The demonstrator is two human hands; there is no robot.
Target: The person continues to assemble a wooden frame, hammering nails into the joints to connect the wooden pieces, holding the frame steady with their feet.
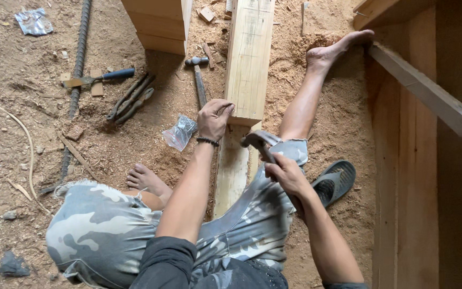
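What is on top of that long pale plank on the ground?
The left hand rests on the plank, fingers pinched at its near end. The right hand holds a hammer just above it. Whatever the fingers pinch is hidden.

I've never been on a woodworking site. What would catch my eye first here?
The long pale timber beam lying on the sawdust-covered ground, pinned at its near end by the left hand. Beside it, the right hand grips a hammer raised over the wood. A second hammer lies left of the beam.
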